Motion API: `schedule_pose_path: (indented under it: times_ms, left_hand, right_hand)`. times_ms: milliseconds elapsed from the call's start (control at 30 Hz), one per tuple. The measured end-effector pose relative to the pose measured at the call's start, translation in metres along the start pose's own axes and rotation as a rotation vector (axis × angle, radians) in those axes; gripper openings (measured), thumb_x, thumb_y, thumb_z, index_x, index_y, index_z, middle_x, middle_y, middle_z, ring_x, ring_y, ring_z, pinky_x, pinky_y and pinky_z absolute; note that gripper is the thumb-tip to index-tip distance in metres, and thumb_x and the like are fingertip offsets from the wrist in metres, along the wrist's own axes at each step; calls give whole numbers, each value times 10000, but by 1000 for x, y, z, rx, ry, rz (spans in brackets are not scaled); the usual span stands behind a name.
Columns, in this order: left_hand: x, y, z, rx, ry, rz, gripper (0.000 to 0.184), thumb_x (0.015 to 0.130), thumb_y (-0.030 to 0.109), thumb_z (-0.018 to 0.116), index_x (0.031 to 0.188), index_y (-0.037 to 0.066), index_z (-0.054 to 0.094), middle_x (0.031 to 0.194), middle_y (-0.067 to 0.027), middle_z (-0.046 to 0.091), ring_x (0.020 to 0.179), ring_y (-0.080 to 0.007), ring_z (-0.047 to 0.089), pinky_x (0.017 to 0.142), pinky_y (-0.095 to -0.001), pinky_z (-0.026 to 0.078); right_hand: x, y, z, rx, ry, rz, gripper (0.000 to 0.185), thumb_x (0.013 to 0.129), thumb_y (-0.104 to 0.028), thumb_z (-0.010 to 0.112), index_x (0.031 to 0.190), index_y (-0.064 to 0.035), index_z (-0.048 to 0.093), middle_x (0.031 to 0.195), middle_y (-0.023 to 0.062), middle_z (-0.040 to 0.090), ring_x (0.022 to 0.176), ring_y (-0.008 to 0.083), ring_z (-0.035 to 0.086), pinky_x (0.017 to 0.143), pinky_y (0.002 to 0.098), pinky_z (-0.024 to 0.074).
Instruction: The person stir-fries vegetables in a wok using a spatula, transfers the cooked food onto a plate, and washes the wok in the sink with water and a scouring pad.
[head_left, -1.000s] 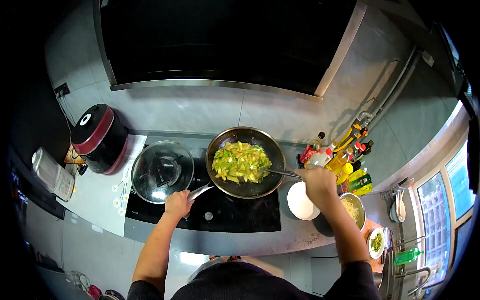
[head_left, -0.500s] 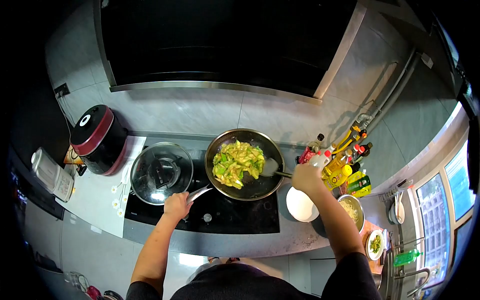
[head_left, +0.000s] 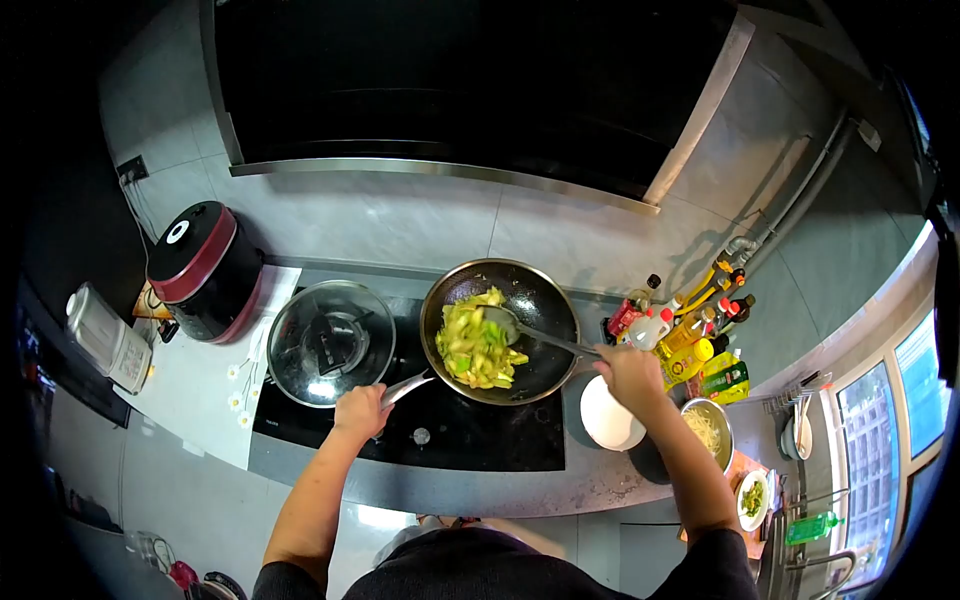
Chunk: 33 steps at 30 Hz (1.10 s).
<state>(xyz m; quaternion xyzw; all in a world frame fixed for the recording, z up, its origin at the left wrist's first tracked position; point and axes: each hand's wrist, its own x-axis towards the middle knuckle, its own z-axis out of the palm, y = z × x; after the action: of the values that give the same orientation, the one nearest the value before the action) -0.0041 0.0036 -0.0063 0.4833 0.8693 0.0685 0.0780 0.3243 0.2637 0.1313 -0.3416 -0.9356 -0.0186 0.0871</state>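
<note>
My left hand [head_left: 361,412] is closed round the silver handle [head_left: 408,387] of a dark wok [head_left: 545,300] on the black cooktop [head_left: 480,440]. Green and yellow vegetable pieces [head_left: 474,345] lie in the left part of the wok, some blurred by motion. My right hand [head_left: 630,376] grips a spatula [head_left: 545,338], whose blade is among the pieces. A glass lid [head_left: 332,344] with a dark knob is left of the wok. Below my right hand is a white bowl [head_left: 609,415].
Sauce and oil bottles [head_left: 688,350] crowd the counter behind my right hand. Further right are a metal bowl of pale shreds [head_left: 705,428], a plate of green food [head_left: 752,500] and a green bottle [head_left: 812,527]. A rice cooker [head_left: 205,270] stands at the left.
The spatula blade has moved left, from the wok's right side into the vegetables, which have shifted and spread. The whole view has shifted slightly. My left hand still holds the handle.
</note>
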Motion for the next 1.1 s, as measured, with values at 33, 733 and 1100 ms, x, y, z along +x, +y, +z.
schedule_pose_path:
  times_ms: [33,733,1100]
  left_hand:
    - [0,1,-1,1,-4,-2,278,814,343,698,932,102,626,833,-147,686,782,-344,685,688,-435,559]
    - [0,-2,2,1,34,23,318,796,353,709,935,79,625,796,-156,681,755,-352,677,665,-449,553]
    - [-1,1,-2,-12,12,7,299,796,342,712,905,77,624,797,-161,682,771,-361,675,679,-454,549]
  right_hand:
    - [5,6,-7,-17,14,-16,223,857,-310,638,975,-125,681,800,173,671,776,334,672,634,447,525]
    - [103,-10,1,226,-81,-425,322,783,-75,650,1093,-156,685,971,91,643,913,311,625,768,440,497]
    - [-27,-9,-59,-67,7,-270,346,770,-54,574,1035,-233,708,766,62,561,660,270,615,569,411,481]
